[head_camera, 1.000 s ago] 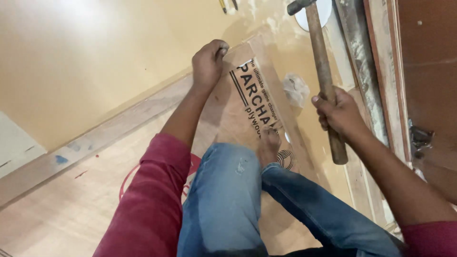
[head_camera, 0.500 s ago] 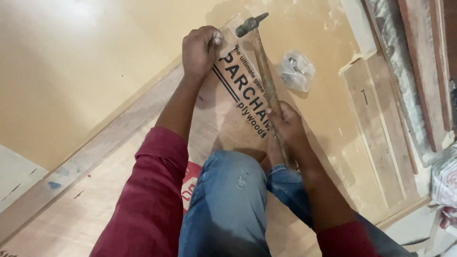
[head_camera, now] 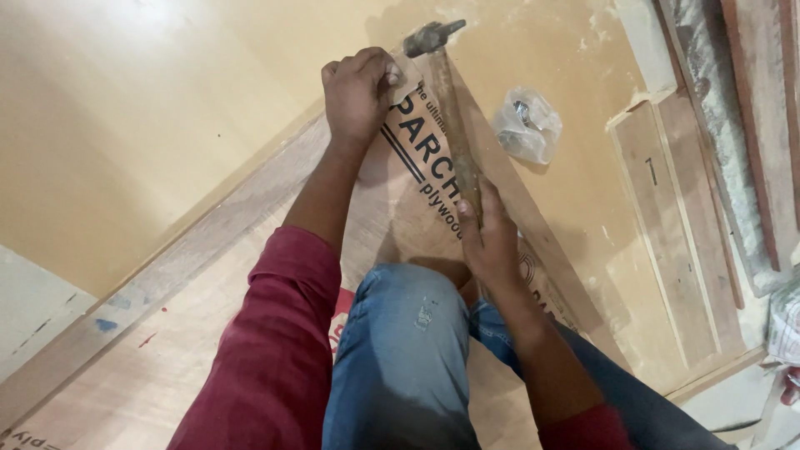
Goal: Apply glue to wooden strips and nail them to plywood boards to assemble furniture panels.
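My right hand point(head_camera: 492, 237) grips the wooden handle of a hammer point(head_camera: 446, 108). Its dark metal head point(head_camera: 432, 37) rests at the far corner of a plywood sheet point(head_camera: 250, 333) printed with black lettering. My left hand point(head_camera: 357, 92) is a closed fist on that same corner, just left of the hammer head; whether it pinches a nail I cannot tell. I kneel on the sheet, my blue-jeaned knee point(head_camera: 408, 333) between my arms. A strip of wood edging point(head_camera: 192, 258) runs along the sheet's left side.
A crumpled clear plastic bag point(head_camera: 527, 125) with small metal pieces lies on the tan board right of the hammer. Wooden planks and offcuts point(head_camera: 675, 225) are stacked at the right. A pale smooth panel point(head_camera: 125, 108) fills the upper left.
The hammer has swung down from raised at the right onto the sheet's far corner beside my left fist. My view has shifted, so more planks show at the right.
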